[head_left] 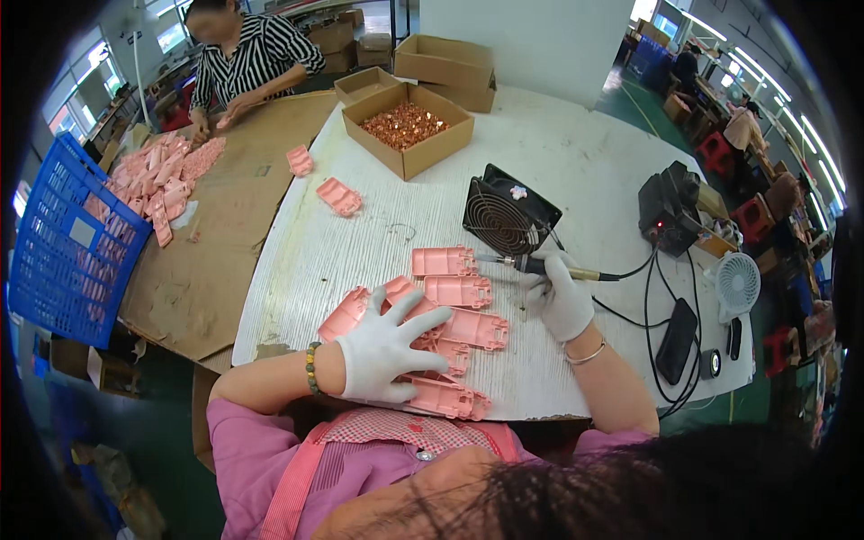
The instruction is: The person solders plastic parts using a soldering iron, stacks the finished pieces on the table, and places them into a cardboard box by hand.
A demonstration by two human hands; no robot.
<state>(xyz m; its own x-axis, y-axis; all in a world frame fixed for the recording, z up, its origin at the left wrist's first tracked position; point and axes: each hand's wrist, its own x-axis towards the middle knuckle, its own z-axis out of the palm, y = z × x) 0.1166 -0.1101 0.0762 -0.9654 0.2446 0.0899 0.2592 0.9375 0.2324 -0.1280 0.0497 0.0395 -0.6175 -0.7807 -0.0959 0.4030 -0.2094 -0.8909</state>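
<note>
My left hand (385,349), in a white glove, lies with fingers spread over a cluster of pink plastic shells (477,329) at the table's near edge. Another pink shell (344,317) sits left of its fingers, and one more (450,398) is below them. In my gloved right hand (567,304) is a soldering iron (587,274), held around its handle. Its tip points left and reaches the right end of the topmost pink shell (443,262); whether they touch I cannot tell.
Beyond the iron stands a black fan (511,216). A cardboard box (437,151) holds small copper-coloured parts. Cables run from a black soldering station (668,211) past a phone (677,342) and a small white fan (738,283). At left, a person handles pink parts beside a blue basket (67,261).
</note>
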